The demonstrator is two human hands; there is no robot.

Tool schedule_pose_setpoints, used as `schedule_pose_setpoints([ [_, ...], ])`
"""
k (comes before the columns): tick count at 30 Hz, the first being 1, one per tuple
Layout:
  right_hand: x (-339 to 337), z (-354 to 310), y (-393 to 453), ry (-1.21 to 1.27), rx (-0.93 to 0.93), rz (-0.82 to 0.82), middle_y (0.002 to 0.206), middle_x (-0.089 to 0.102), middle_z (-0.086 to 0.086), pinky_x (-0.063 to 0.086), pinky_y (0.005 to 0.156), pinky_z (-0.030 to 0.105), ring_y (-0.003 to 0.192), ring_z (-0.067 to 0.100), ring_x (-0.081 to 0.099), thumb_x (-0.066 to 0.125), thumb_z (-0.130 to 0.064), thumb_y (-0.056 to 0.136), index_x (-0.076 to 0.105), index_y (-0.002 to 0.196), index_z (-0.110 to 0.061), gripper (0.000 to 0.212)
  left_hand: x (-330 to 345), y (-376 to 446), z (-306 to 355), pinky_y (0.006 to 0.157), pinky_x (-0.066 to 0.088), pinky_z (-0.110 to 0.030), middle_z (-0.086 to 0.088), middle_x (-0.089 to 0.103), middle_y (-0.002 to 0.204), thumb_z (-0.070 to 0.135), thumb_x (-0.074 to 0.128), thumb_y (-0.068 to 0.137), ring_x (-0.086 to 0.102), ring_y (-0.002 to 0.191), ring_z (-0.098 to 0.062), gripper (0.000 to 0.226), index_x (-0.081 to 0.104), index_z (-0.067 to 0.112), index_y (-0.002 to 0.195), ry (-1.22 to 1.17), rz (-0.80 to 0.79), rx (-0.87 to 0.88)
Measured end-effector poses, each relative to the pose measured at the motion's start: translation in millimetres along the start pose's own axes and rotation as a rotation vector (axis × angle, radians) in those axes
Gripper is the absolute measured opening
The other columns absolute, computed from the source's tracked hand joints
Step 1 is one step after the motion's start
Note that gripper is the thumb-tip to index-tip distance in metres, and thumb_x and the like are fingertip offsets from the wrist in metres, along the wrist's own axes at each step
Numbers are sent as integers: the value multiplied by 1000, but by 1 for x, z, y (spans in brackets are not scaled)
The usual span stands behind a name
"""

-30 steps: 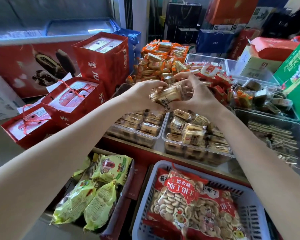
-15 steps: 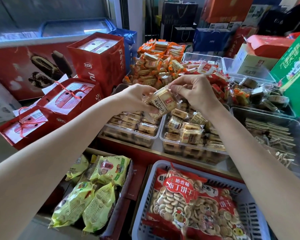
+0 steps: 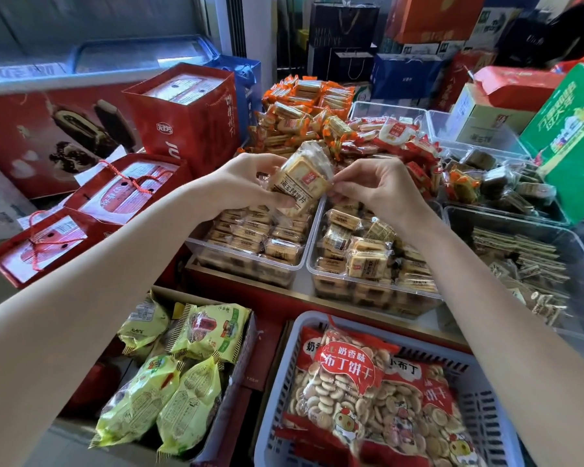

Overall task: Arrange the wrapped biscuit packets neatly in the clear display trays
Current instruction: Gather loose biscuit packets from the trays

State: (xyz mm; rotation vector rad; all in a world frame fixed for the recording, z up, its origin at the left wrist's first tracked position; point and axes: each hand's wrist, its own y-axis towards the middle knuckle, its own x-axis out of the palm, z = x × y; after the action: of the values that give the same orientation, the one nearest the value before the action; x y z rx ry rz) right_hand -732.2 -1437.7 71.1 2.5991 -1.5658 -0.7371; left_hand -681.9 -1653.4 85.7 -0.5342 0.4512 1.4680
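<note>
Crinkly film biscuit packet (image 3: 300,178): light, brittle, slippery; left hand (image 3: 246,187) grips the body, right hand (image 3: 378,188) pinches its edge seam.

Two clear trays (image 3: 250,261) (image 3: 378,291) side by side (basket (image 3: 284,382) in front).

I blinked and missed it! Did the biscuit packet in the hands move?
Yes. The biscuit packet tipped more upright and rose a little, judged against the clear tray below it; left hand and right hand hold it.
</note>
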Motion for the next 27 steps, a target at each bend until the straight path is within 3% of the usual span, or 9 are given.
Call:
schedule_pose_setpoints([
  [3,-5,5,-1,5,50,-35,79,69,6,54,64,16,65,5,68,63,5,84,67,88,-5,11,0,3,1,94,46,-31,4,59,124,16,81,68,58,99,-14,72,50,22,133,139,45,44],
  [7,-9,9,0,-92,36,-67,79,70,2,56,70,20,69,8,68,66,1,82,68,84,-11,13,5,4,-2,89,36,-20,4,53,124,19,82,69,51,103,-10,79,44,20,138,272,106,103],
  [11,-19,13,0,-108,55,3,91,72,6,57,77,26,83,19,70,71,-15,81,71,92,-13,11,5,2,-8,92,41,-25,1,55,125,16,83,67,54,101,-14,79,45,19,136,234,124,124],
  [14,-21,13,3,-88,31,54,102,68,-4,57,76,23,86,10,69,73,-17,80,67,101,-17,22,4,3,-7,97,44,-35,0,56,127,17,84,66,56,102,-16,79,45,21,135,229,112,134],
  [17,-10,11,7,-165,-16,66,94,70,-1,56,77,21,82,7,68,76,-11,76,70,98,-12,23,6,5,-4,100,42,-35,-1,55,129,17,84,66,54,108,-17,80,45,20,136,243,110,138],
  [21,-5,11,14,-174,-1,209,85,71,7,57,74,24,78,16,69,78,-9,74,73,88,-4,16,8,7,-2,97,40,-30,0,52,133,18,82,68,50,111,-16,81,42,19,138,271,149,163],
  [24,-2,9,16,-28,58,245,83,71,10,58,71,26,74,16,71,74,-5,78,70,82,-2,7,7,7,-2,92,37,-23,1,51,133,19,82,69,48,104,-11,81,42,18,139,277,169,170],
  [27,3,5,17,237,133,288,81,70,11,58,66,25,69,16,71,67,0,83,66,83,1,1,9,6,-6,95,41,-27,0,54,130,18,83,68,51,99,-11,79,44,18,137,211,174,147],
])
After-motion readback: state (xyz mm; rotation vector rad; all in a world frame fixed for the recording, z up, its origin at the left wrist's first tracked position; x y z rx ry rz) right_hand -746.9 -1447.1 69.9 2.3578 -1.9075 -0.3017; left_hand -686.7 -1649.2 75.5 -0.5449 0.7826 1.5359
